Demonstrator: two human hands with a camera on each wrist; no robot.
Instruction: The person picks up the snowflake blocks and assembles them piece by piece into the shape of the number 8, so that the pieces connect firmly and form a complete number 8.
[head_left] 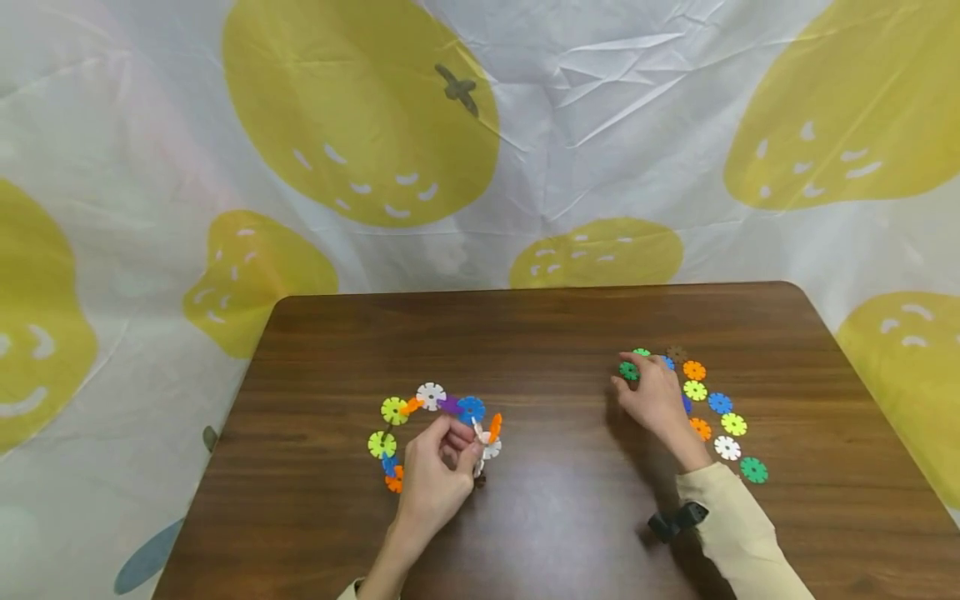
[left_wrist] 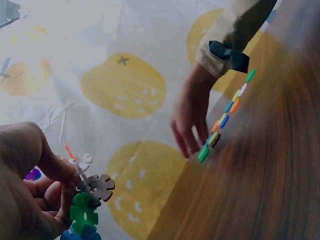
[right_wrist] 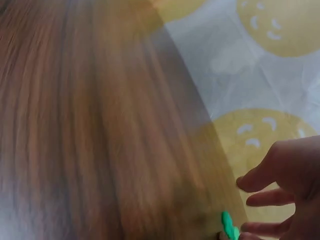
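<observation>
My left hand (head_left: 438, 471) pinches a white notched plastic disc (left_wrist: 84, 161) between thumb and fingers. That disc belongs to a chain of interlocked discs (head_left: 431, 397), curving round in lime, orange, white, purple and blue; my hand hides part of it. In the left wrist view a brownish-grey disc (left_wrist: 97, 188) and a green disc (left_wrist: 83, 216) hang below the fingertips. My right hand (head_left: 656, 404) hovers at the left end of the loose discs, its fingers apart and nothing visibly held. Just by its fingertips lies a dark green disc (head_left: 628, 371).
Loose discs lie in rough rows on the right of the brown wooden table (head_left: 555, 350), among them an orange disc (head_left: 694, 370), a white disc (head_left: 727, 447) and a green disc (head_left: 753, 469). Behind the table hangs a fruit-patterned cloth (head_left: 540, 150).
</observation>
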